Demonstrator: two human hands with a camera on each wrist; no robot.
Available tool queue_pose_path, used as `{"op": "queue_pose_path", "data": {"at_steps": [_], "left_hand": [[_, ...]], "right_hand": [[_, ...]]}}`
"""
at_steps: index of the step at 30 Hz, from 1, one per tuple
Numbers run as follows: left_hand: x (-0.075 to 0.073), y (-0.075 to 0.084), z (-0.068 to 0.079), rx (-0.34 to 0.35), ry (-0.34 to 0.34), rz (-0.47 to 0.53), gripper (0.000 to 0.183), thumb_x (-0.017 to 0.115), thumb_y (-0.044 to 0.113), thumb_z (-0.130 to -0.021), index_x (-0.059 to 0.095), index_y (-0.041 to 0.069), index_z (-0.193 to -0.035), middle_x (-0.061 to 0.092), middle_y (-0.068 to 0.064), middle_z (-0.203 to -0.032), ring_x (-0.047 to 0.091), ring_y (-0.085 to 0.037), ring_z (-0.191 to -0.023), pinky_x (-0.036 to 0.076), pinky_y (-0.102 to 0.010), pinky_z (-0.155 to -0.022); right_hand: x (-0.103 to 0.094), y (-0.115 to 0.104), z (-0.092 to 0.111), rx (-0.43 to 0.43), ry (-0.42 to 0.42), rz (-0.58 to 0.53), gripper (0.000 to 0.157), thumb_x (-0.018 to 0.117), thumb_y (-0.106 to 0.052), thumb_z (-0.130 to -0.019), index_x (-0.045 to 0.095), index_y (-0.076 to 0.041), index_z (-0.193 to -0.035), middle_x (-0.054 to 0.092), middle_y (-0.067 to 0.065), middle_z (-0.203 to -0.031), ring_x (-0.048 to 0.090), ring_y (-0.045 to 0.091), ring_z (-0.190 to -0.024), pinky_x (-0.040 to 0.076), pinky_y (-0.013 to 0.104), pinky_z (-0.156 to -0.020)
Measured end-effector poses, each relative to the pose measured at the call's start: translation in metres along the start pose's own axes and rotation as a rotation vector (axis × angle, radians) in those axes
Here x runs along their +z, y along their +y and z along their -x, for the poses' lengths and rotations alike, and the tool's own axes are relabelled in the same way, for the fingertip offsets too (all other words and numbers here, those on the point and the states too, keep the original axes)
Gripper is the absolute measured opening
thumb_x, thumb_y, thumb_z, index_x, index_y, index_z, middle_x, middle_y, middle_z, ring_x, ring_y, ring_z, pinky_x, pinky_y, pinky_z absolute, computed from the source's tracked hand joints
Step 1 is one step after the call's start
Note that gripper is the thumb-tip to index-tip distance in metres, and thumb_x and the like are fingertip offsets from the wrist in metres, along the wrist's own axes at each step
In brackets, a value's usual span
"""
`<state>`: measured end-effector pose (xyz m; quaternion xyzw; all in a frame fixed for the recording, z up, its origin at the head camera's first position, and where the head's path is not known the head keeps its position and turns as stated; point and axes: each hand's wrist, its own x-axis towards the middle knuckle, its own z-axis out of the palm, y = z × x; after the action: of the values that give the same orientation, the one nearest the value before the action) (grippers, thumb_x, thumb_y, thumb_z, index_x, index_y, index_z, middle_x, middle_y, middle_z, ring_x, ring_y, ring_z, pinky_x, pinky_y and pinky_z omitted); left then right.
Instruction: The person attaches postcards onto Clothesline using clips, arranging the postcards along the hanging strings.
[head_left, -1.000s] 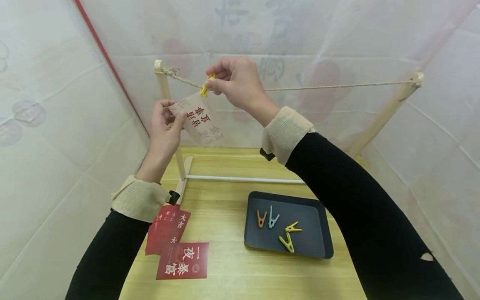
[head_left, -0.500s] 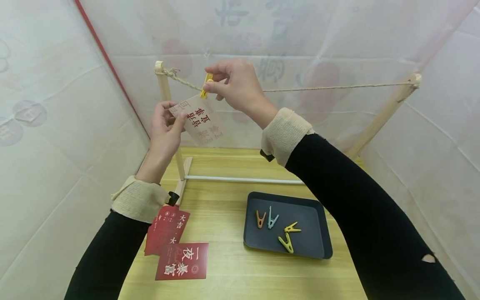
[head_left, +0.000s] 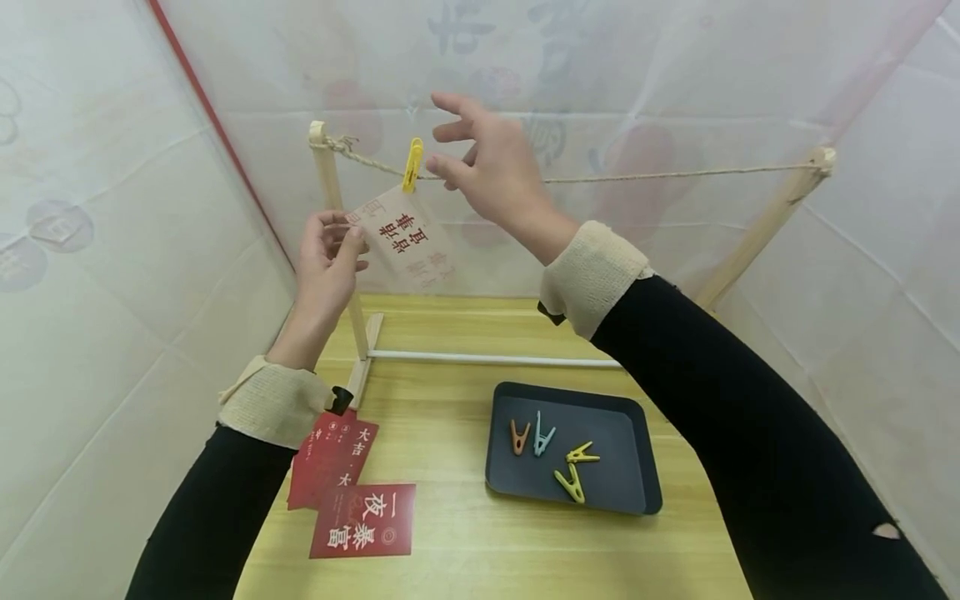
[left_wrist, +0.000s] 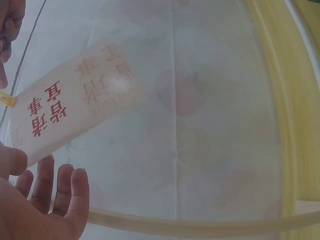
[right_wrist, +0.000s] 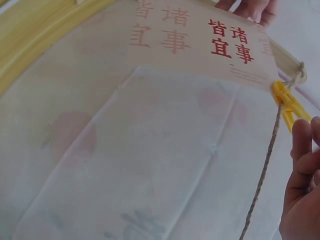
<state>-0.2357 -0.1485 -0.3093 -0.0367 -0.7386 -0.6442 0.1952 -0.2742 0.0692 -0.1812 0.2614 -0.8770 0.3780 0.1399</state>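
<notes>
Left hand [head_left: 327, 265]: pinches white card [head_left: 402, 237] (red lettering on face) at left corner. Card tilted; upper corner held by yellow clothespin [head_left: 412, 167] on rope [head_left: 660, 175]. Right hand [head_left: 497, 162]: fingers spread, just beside clothespin. Right, below: dark tray [head_left: 618, 487] bearing four clothespins [head_left: 577, 483].

Between my left hand [head_left: 325, 265] and my right hand [head_left: 497, 165], the yellow plastic clothespin [head_left: 412, 165] sits on the beige twisted twine [head_left: 645, 176], above the white rectangular paper card [head_left: 405, 235]. Below, the dark-grey rectangular tray [head_left: 615, 471] lies right of the red paper cards [head_left: 362, 525].
</notes>
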Motion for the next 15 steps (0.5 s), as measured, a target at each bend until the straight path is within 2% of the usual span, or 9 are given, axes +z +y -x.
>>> {"op": "queue_pose_path", "data": {"at_steps": [4, 8, 11, 15], "left_hand": [[0.000, -0.002, -0.001, -0.004, -0.008, 0.024, 0.027, 0.044, 0.025, -0.107, 0.045, 0.014, -0.131, 0.060, -0.004, -0.112, 0.060, -0.022, -0.104, 0.055, -0.031, -0.085], [-0.001, -0.003, -0.001, -0.018, -0.011, 0.050, 0.029, 0.041, 0.027, -0.107, 0.045, 0.014, -0.133, 0.062, -0.004, -0.112, 0.061, -0.021, -0.103, 0.054, -0.030, -0.083], [-0.002, -0.004, 0.001, -0.022, -0.010, 0.056, 0.030, 0.041, 0.028, -0.107, 0.044, 0.013, -0.134, 0.062, -0.005, -0.113, 0.061, -0.021, -0.103, 0.054, -0.030, -0.083], [-0.005, -0.008, 0.007, -0.024, -0.027, 0.049, 0.032, 0.041, 0.029, -0.107, 0.043, 0.011, -0.134, 0.061, -0.007, -0.113, 0.060, -0.023, -0.104, 0.053, -0.031, -0.085]], "right_hand": [[-0.008, 0.010, 0.011, -0.100, 0.061, 0.101, 0.058, 0.070, -0.023, -0.094, 0.047, -0.025, -0.147, 0.070, -0.004, -0.125, 0.069, 0.006, -0.074, 0.054, 0.020, -0.069], [-0.013, 0.022, 0.024, -0.220, 0.127, 0.206, 0.045, 0.063, -0.012, -0.096, 0.055, -0.019, -0.139, 0.071, -0.004, -0.121, 0.069, 0.006, -0.088, 0.051, 0.019, -0.065], [-0.014, 0.030, 0.037, -0.331, 0.166, 0.253, 0.042, 0.055, -0.002, -0.093, 0.060, -0.013, -0.133, 0.072, -0.002, -0.119, 0.067, 0.010, -0.100, 0.050, 0.023, -0.068], [-0.016, 0.044, 0.059, -0.457, 0.178, 0.282, 0.039, 0.056, 0.002, -0.091, 0.064, -0.008, -0.128, 0.071, 0.003, -0.122, 0.063, 0.019, -0.110, 0.050, 0.032, -0.092]]}}
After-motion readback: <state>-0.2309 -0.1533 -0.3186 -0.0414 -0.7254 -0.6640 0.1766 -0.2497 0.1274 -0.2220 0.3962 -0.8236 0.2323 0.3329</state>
